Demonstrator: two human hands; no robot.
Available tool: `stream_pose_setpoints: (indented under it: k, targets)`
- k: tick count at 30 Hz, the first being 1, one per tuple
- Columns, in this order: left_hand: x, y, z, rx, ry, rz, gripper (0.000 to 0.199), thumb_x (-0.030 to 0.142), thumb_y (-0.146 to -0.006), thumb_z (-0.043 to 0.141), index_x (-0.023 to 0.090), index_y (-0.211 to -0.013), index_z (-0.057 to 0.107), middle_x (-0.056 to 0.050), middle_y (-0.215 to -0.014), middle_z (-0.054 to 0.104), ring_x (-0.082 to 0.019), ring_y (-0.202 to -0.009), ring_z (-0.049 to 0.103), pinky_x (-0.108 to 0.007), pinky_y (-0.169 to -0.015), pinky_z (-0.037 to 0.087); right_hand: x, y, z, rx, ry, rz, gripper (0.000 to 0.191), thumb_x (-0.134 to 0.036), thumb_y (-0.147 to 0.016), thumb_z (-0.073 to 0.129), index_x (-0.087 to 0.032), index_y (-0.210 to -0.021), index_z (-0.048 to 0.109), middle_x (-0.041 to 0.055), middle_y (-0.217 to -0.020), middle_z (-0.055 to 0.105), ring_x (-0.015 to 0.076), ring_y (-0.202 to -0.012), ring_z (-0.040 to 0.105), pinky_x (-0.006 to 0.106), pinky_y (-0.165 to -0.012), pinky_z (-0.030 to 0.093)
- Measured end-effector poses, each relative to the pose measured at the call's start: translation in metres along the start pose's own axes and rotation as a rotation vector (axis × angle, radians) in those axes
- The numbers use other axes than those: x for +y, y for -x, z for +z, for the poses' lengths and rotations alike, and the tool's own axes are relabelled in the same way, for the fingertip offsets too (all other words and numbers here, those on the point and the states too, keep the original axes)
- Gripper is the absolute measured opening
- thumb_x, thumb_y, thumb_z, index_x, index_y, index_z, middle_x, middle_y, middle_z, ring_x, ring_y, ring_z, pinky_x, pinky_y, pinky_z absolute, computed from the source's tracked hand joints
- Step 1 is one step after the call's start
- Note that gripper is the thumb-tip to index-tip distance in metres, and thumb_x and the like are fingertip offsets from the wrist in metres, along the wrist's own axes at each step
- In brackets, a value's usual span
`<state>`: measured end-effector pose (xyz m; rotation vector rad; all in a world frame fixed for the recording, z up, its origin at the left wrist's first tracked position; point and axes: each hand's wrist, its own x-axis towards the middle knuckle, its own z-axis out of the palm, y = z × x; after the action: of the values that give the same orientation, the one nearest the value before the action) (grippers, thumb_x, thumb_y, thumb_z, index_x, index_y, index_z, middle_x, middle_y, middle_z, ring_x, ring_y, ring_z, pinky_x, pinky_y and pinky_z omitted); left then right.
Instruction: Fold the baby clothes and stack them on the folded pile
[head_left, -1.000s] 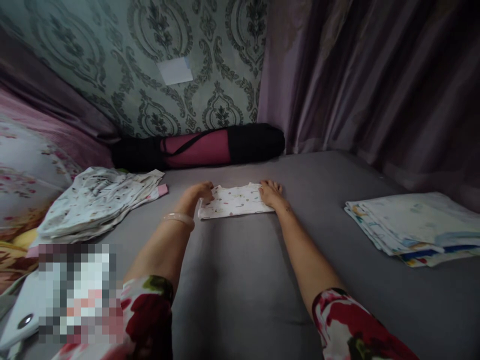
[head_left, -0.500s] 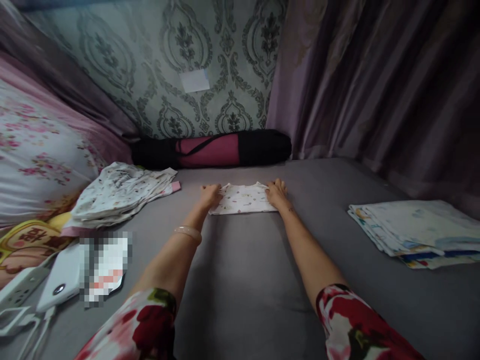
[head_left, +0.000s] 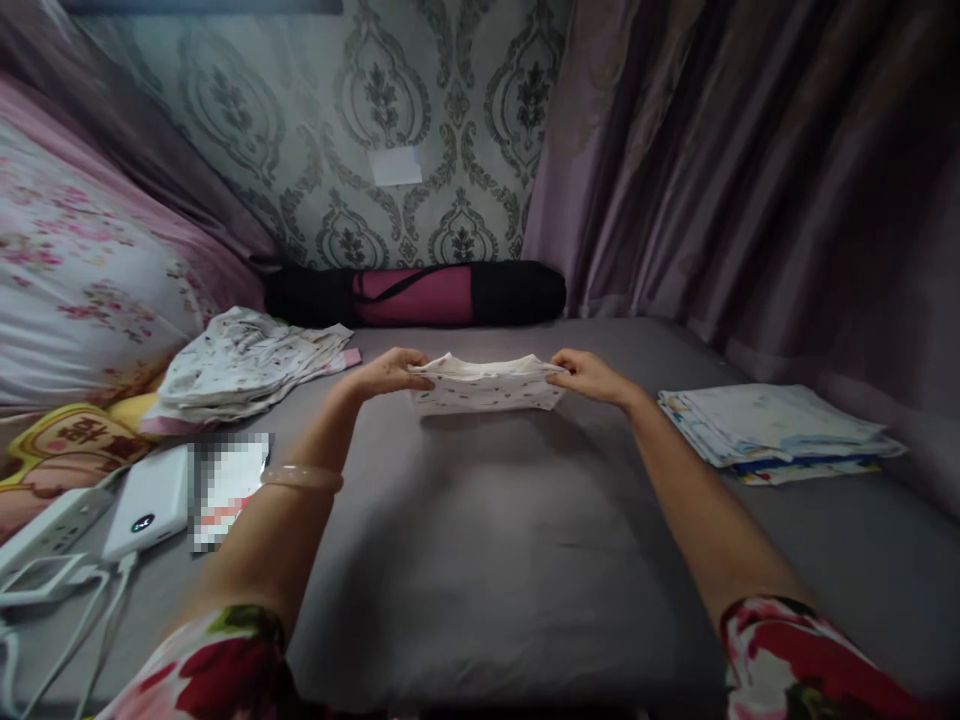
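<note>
A small white baby shirt (head_left: 487, 388) with a scattered print is folded and stretched between my two hands, its neckline edge toward the wall. My left hand (head_left: 394, 372) pinches its left upper corner, thumb and fingers closed on the cloth. At the right upper corner, my right hand (head_left: 589, 377) grips it the same way. The shirt's upper edge is raised off the grey bed sheet (head_left: 480, 560), and a shadow falls beneath it. Whether its lower edge touches the sheet I cannot tell.
Rumpled printed clothes (head_left: 240, 370) lie at left, a folded cloth stack (head_left: 780, 430) at right. A black and maroon rolled bag (head_left: 416, 295) lies along the wall. Near left are a white power bank (head_left: 150, 500), a power strip (head_left: 56, 530) and cables (head_left: 97, 620).
Both hands have lifted the shirt's upper corners off the bed, and its face has tilted up. My elbows have spread outward, and the camera view has shifted slightly.
</note>
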<state>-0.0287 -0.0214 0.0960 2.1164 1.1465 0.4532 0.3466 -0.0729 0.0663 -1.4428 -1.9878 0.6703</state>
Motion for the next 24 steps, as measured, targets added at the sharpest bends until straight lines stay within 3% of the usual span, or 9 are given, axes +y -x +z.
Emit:
stream_pose_setpoints:
  k: [3,6,10,13,16,18,20,24]
  targets:
    - [0.014,0.024,-0.005,-0.08,0.129,0.011,0.042,0.041,-0.067,0.069,0.019,-0.103,0.07,-0.004,-0.093,0.072,-0.021,-0.091,0.065,-0.028,-0.078,0.049,-0.011,0.023,-0.008,-0.079,-0.258,0.032,0.039,-0.047,-0.072,0.071,-0.018,-0.098,0.066,0.003,-0.086,0.073,0.017,-0.079,0.065,0.031,-0.077,0.049]
    - [0.021,0.037,-0.004,-0.179,0.274,-0.001,0.05,0.038,-0.068,0.071,0.02,-0.115,0.067,-0.006,-0.098,0.073,-0.022,-0.093,0.066,-0.03,-0.08,0.051,-0.019,0.037,-0.012,-0.12,-0.371,0.116,0.046,-0.052,-0.067,0.075,-0.019,-0.098,0.069,0.0054,-0.094,0.074,0.0181,-0.084,0.067,0.034,-0.082,0.051]
    - [0.018,0.033,0.004,-0.239,0.308,-0.029,0.045,0.04,-0.068,0.074,0.019,-0.107,0.072,-0.007,-0.095,0.074,-0.021,-0.086,0.067,-0.031,-0.076,0.052,-0.018,0.037,-0.015,-0.166,-0.362,0.164,0.041,-0.051,-0.065,0.077,-0.019,-0.09,0.072,0.0038,-0.088,0.075,0.0171,-0.079,0.066,0.032,-0.08,0.051]
    - [0.014,0.02,0.012,-0.086,0.299,-0.002,0.038,0.042,-0.067,0.074,0.019,-0.098,0.075,-0.005,-0.092,0.075,-0.021,-0.087,0.066,-0.032,-0.08,0.052,-0.016,0.028,-0.017,-0.133,-0.286,0.116,0.037,-0.049,-0.067,0.075,-0.019,-0.089,0.071,0.0031,-0.086,0.073,0.0171,-0.079,0.065,0.031,-0.077,0.05]
    - [0.008,0.01,0.018,0.237,0.326,0.087,0.043,0.045,-0.067,0.075,0.016,-0.099,0.074,-0.006,-0.094,0.075,-0.022,-0.09,0.066,-0.035,-0.086,0.051,-0.014,0.021,-0.015,0.091,-0.125,0.004,0.032,-0.044,-0.074,0.067,-0.019,-0.093,0.069,0.0035,-0.091,0.072,0.0188,-0.084,0.063,0.032,-0.079,0.048]
    - [0.001,0.01,0.024,0.373,0.314,0.157,0.045,0.047,-0.07,0.073,0.014,-0.101,0.074,-0.008,-0.098,0.075,-0.023,-0.095,0.066,-0.037,-0.09,0.05,-0.011,0.023,-0.007,0.232,0.042,-0.053,0.022,-0.034,-0.079,0.062,-0.02,-0.095,0.068,0.0048,-0.096,0.071,0.0207,-0.091,0.061,0.034,-0.085,0.046]
    - [-0.008,0.016,0.032,0.357,0.248,0.243,0.038,0.045,-0.076,0.068,0.014,-0.098,0.074,-0.011,-0.103,0.074,-0.025,-0.103,0.066,-0.039,-0.096,0.049,-0.004,0.032,0.005,0.252,0.208,-0.109,0.017,-0.021,-0.082,0.056,-0.02,-0.094,0.067,0.006,-0.099,0.07,0.0218,-0.097,0.059,0.036,-0.091,0.043]
    - [-0.025,0.041,0.055,0.125,-0.03,0.284,0.023,0.026,-0.082,0.055,0.019,-0.09,0.075,-0.009,-0.108,0.073,-0.025,-0.121,0.059,-0.04,-0.106,0.043,0.016,0.066,0.035,0.052,0.392,-0.25,0.03,-0.006,-0.081,0.044,-0.02,-0.095,0.066,0.0076,-0.102,0.068,0.0216,-0.101,0.056,0.035,-0.092,0.041]
